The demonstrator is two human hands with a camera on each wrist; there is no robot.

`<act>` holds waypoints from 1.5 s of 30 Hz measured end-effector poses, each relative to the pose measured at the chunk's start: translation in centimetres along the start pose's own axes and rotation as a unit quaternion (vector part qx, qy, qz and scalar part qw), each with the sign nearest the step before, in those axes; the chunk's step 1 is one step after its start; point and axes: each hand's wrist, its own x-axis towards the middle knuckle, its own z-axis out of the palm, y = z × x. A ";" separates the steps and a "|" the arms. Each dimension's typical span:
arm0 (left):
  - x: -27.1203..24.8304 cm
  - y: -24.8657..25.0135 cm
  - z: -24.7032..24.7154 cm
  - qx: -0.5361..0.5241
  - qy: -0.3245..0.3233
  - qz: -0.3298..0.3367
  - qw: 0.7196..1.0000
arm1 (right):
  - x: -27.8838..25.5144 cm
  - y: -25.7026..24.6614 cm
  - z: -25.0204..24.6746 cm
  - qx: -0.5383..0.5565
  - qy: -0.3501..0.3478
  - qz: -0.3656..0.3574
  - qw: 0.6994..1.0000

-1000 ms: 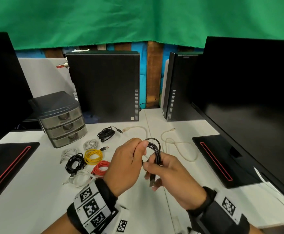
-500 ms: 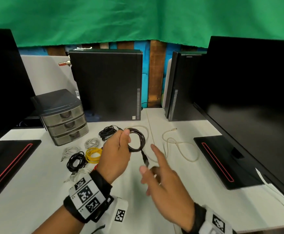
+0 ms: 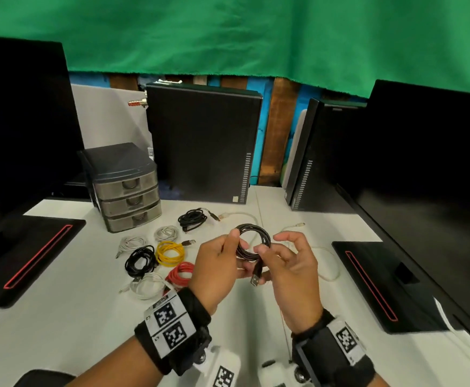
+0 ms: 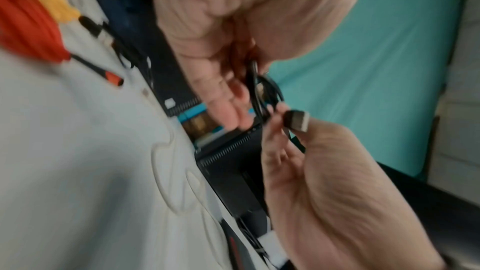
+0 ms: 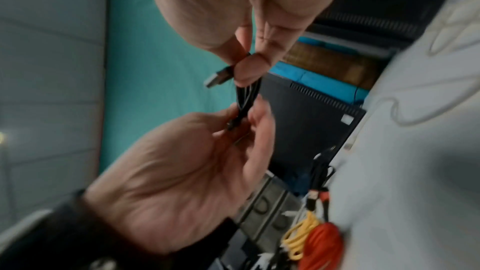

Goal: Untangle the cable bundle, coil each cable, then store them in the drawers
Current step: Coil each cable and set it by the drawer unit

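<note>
A green cloth is hanging across the back of the room, above a white table that is carrying everything else. Two black monitors are standing at the table's left and right edges, and two black PCs are standing along the back edge, one mid-table and one to its right. A grey drawer unit is sitting near the back left, its three drawers closed. Just in front of it, coiled cables are lying close together: a black coil nearest the back, two pale ones, another black, a yellow, a red and a white toward the front. A loose cream cable is trailing over the table behind the hands. Above the table's middle, the left hand is pinching the left side of a black coil between thumb and curled fingers, holding the loop upright and clear of the surface. The right hand is pinching the coil's right side beside the plug, which is hanging from the loop's bottom, with the index finger curling above it.
</note>
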 end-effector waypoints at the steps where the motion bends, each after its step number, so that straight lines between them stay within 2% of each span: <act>1: 0.1 -0.1 -0.2 0.012 -0.010 -0.029 0.999 | 0.3 0.2 0.1 -0.030 0.011 -0.024 0.999; 3: 0.7 -0.1 -1.2 0.114 -0.054 -0.077 0.989 | 1.5 0.7 -0.1 -0.080 0.027 -0.037 0.996; 4: 0.9 0.2 -2.0 0.183 -0.087 -0.098 0.974 | 2.4 1.2 -0.4 -0.101 0.031 -0.015 0.994; 7: 1.4 1.2 -4.0 0.320 -0.147 -0.124 0.928 | 5.9 3.1 -1.4 -0.143 0.012 0.118 0.983; 10: 1.2 2.4 -4.5 0.356 -0.139 -0.078 0.921 | 8.8 4.8 -1.0 -0.146 -0.014 0.217 0.965; 14: 0.2 2.9 -3.6 0.381 -0.211 -0.001 0.900 | 11.8 5.7 2.1 -0.141 -0.023 0.248 0.958; 18: -0.6 1.9 -2.3 0.416 -0.273 0.020 0.867 | 12.9 6.5 4.4 -0.090 -0.044 0.290 0.952; 20: -0.8 1.4 -2.1 0.434 -0.281 0.019 0.855 | 13.0 7.2 4.1 -0.161 -0.033 0.259 0.952; 23: -0.8 1.1 -2.1 0.432 -0.292 0.024 0.853 | 12.5 6.8 1.6 -0.282 -0.011 0.144 0.949; 25: -0.5 0.8 -2.0 0.417 -0.294 0.022 0.860 | 11.9 6.0 -0.7 -0.397 -0.037 0.077 0.914; 26: -0.4 0.7 -2.0 0.409 -0.293 0.019 0.864 | 11.2 5.3 -1.8 -0.468 -0.061 0.066 0.879; 27: -0.3 0.4 -1.9 0.401 -0.292 0.016 0.868 | 10.7 4.8 -3.1 -0.544 -0.091 0.066 0.831; 29: -0.1 0.0 -1.8 0.387 -0.293 0.009 0.874 | 9.3 4.2 -4.8 -0.683 -0.149 0.086 0.710; 30: 0.0 -0.2 -1.7 0.381 -0.295 0.006 0.876 | 8.6 4.2 -5.5 -0.718 -0.167 0.100 0.668; 31: 0.1 -0.4 -1.6 0.378 -0.297 0.003 0.877 | 8.2 4.4 -6.2 -0.728 -0.178 0.103 0.654; 35: 0.3 -1.5 -1.3 0.373 -0.297 -0.015 0.879 | 6.6 4.4 -8.0 -0.674 -0.219 0.107 0.697; 39: 0.3 -2.7 -0.9 0.333 -0.281 -0.009 0.900 | 3.9 2.6 -9.0 -0.618 -0.204 0.062 0.757; 41: 0.3 -3.2 -0.6 0.317 -0.275 -0.007 0.908 | 2.4 0.5 -9.1 -0.611 -0.232 0.048 0.756; 43: 0.4 -3.9 -0.6 0.331 -0.277 -0.002 0.902 | 1.1 -2.1 -9.2 -0.616 -0.274 0.060 0.736; 45: 0.4 -4.4 -0.5 0.331 -0.280 -0.017 0.901 | 0.7 -4.1 -9.6 -0.623 -0.279 0.065 0.728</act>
